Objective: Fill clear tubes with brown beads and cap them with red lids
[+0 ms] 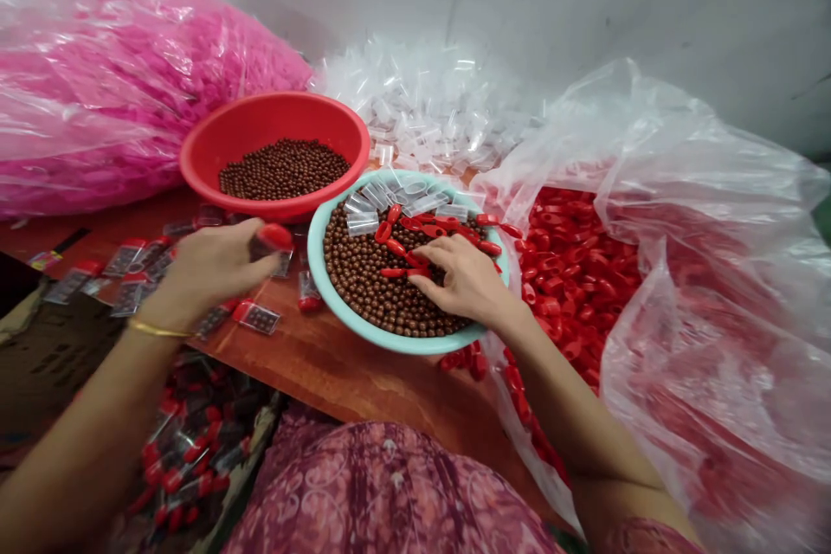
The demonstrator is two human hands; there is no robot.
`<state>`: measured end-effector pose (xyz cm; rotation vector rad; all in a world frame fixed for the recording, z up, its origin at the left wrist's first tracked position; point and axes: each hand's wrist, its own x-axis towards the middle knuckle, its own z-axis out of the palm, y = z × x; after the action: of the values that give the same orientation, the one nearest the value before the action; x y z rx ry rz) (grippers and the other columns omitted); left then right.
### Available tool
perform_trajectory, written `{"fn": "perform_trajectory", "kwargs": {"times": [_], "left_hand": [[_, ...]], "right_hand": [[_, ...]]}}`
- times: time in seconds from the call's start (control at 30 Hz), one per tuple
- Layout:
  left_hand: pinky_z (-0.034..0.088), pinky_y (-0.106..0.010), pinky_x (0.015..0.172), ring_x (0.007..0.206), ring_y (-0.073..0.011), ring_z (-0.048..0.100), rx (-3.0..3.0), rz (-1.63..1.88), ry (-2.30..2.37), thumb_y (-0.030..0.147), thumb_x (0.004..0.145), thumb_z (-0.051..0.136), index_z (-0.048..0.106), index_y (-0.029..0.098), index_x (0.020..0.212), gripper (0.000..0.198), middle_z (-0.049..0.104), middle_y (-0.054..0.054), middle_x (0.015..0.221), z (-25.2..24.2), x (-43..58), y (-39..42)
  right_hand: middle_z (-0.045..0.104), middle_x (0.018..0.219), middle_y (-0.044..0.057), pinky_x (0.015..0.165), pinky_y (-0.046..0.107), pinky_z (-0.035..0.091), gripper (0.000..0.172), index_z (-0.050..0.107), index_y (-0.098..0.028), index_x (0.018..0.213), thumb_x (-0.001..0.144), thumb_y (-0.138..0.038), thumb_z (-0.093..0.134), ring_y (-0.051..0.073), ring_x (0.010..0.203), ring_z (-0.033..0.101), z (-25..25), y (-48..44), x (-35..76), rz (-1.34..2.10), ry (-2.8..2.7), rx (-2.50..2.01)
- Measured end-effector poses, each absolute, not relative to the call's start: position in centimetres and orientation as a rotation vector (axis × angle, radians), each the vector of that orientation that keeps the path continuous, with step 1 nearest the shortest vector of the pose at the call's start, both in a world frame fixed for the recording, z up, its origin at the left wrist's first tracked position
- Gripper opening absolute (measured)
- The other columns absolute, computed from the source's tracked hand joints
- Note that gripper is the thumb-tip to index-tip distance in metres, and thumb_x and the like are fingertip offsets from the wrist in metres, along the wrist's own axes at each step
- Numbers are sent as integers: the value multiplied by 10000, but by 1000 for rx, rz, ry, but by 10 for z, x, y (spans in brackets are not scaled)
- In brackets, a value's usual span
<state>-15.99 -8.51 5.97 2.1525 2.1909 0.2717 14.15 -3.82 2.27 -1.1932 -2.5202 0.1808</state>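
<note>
My left hand (pixel 211 270), slightly blurred, is closed around a small clear container with a red cap (pixel 276 236), left of the light blue basin (pixel 316 255). Inside that basin are brown balls (pixel 363 277), with clear plastic tubes (pixel 362 222) and red caps (pixel 434 230) lying on top. Over the basin's right part, my right hand (pixel 462 277) has its thumb and fingers around a red cap (pixel 419 260). Filled containers with red caps (pixel 260 317) lie on the table near my left hand.
Behind stands a red basin (pixel 195 156) of brown balls. A bag of pink pieces (pixel 130 86) is at left, loose clear tubes (pixel 441 104) at the back, and a bag of red caps (pixel 571 277) at right. Below the table edge (pixel 338 372), a box holds capped containers (pixel 188 450).
</note>
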Motion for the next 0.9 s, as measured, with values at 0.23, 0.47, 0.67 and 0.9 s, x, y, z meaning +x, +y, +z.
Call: {"fn": "perform_trajectory", "kwargs": {"times": [0.23, 0.47, 0.67, 0.9], "left_hand": [[390, -271, 680, 875, -202, 555, 2367, -95, 2403, 366, 881, 376, 543, 171, 1013, 288, 640, -89, 991, 54, -198, -85], [430, -296, 697, 869, -238, 614, 2586, -2, 1970, 268, 883, 379, 631, 114, 855, 297, 650, -132, 877, 55, -101, -42], [454, -302, 702, 943, -266, 615, 2640, -49, 1851, 255, 844, 441, 566, 99, 1114, 336, 615, -177, 1061, 41, -76, -6], [475, -373, 722, 903, -331, 641, 2449, -295, 1899, 476, 915, 285, 680, 40, 864, 591, 679, -211, 884, 48, -59, -8]], "right_hand": [[607, 1008, 123, 713, 357, 403, 332, 622, -188, 1153, 865, -321, 522, 246, 884, 512, 15, -40, 131, -70, -2690, -1189], [594, 882, 121, 641, 325, 402, 198, 669, -167, 889, 867, -201, 475, 228, 810, 513, 8, -35, 137, -172, -2672, -1268], [599, 932, 90, 701, 282, 440, 220, 647, -158, 889, 816, -103, 447, 179, 828, 562, -4, -34, 155, 104, -2422, -1182], [613, 805, 73, 711, 318, 332, 315, 649, -171, 793, 914, -326, 403, 189, 773, 545, 2, -37, 145, -97, -2398, -1404]]}}
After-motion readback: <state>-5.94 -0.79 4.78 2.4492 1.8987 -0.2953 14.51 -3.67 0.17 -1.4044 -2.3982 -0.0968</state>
